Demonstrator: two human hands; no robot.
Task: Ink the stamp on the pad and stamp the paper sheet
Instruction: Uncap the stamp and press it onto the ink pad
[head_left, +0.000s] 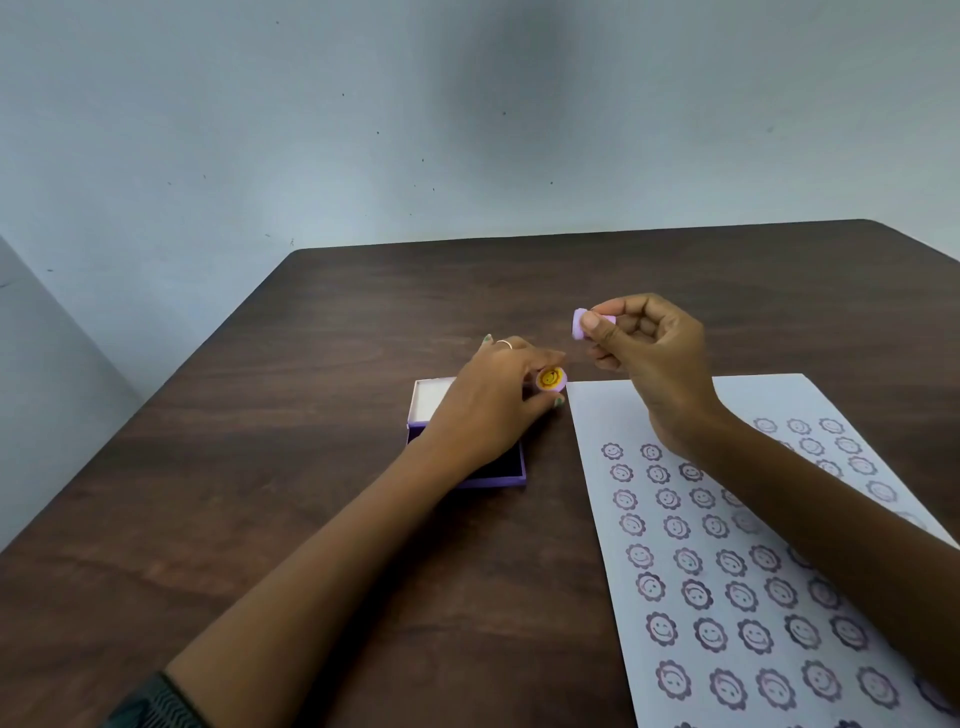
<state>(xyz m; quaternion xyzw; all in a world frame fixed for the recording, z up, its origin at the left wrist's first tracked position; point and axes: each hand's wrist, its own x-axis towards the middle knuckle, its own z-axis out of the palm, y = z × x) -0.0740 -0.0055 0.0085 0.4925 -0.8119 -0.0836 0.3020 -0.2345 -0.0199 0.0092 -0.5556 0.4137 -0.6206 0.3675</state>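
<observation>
The paper sheet (649, 415) is already carrying many prints. The right hand (649, 353) is pinching the stamp (581, 323), the left hand (498, 400) its cap (549, 378); inking on the pad (488, 467) seems next.

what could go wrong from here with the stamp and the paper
1. The right hand pinches the small stamp at its fingertips, in the air; it could slip and mark the table.
2. The right forearm lies over printed faces on the paper; wet ink may smear.
3. The left hand covers the open ink pad, blocking inking.
</observation>
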